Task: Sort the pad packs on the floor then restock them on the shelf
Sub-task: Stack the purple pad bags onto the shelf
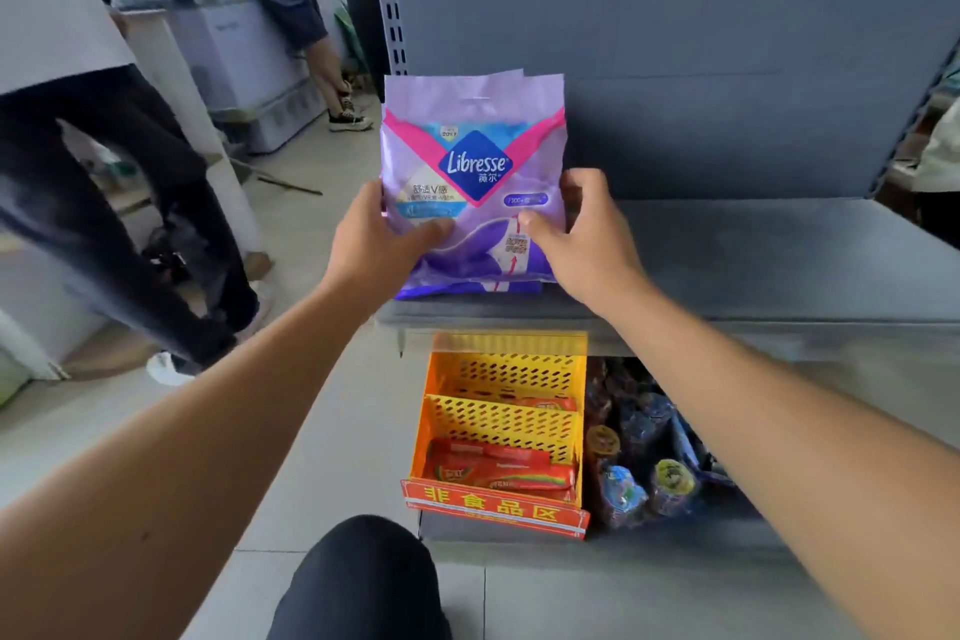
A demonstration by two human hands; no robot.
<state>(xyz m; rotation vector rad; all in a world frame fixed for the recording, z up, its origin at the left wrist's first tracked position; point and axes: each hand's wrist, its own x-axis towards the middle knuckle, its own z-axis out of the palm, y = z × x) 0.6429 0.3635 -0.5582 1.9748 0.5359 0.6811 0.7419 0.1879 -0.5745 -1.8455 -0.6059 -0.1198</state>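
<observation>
Below, a yellow perforated basket (501,418) stands with red snack packets (498,473) inside and a red label strip (496,509) on its front. Just beside it, on the right, lie dark wrapped bottles (641,463). On the left, people in dark trousers (119,203) stand on the tiled floor (322,457) near a white freezer chest (244,62).

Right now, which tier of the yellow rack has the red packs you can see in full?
The front, lower tier, just behind the red sign. The upper tier shows only a red edge behind its perforated divider.
</observation>
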